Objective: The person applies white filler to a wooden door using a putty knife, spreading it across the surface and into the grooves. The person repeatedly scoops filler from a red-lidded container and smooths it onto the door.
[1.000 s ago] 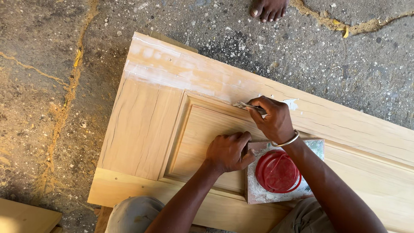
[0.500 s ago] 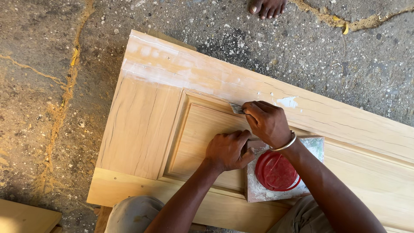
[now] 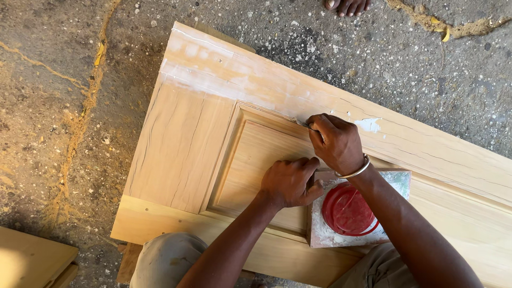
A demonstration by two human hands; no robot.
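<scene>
On the one pale wooden panelled door [image 3: 186, 144] you have two hands, one round red lid [image 3: 349, 210], one square tile [image 3: 325, 234].

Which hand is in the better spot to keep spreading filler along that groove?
Probably the right hand: it grips the small scraper with its tip at the raised panel's edge on the wooden door. The left hand rests flat on the panel, beside the red lid.
</scene>
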